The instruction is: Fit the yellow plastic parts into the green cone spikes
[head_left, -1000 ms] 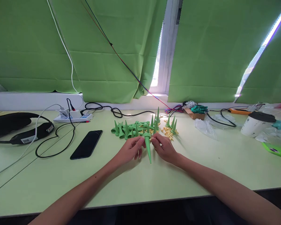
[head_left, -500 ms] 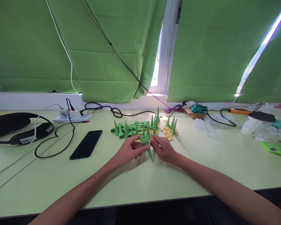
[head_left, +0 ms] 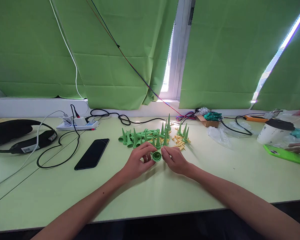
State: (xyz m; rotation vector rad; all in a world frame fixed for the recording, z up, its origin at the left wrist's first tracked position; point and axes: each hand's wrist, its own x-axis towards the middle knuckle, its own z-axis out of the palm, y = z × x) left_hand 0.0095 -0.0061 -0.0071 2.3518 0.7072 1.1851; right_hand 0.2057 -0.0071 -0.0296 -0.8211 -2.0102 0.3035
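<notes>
A green cone piece (head_left: 156,156) with its round hollow end turned toward me is pinched in the fingers of my left hand (head_left: 139,159). Close on its right side, my right hand (head_left: 174,159) has its fingers pressed together; whatever they hold is too small to make out. Behind both hands lies a pile of green cone pieces (head_left: 135,138), some upright and some on their sides. Small yellow pieces (head_left: 179,142) are heaped among them and to the right.
A black phone (head_left: 92,154) lies left of my hands, with a power strip (head_left: 77,125) and black headphones (head_left: 35,141) beyond. At right are a white cup (head_left: 275,132), a plastic bag (head_left: 218,136), a small cardboard box (head_left: 208,122) and another person's hand at a green phone (head_left: 285,155).
The held green cone has turned from pointing down toward me to showing its open end. At the right, the green phone has moved left with the other person's hand on it.
</notes>
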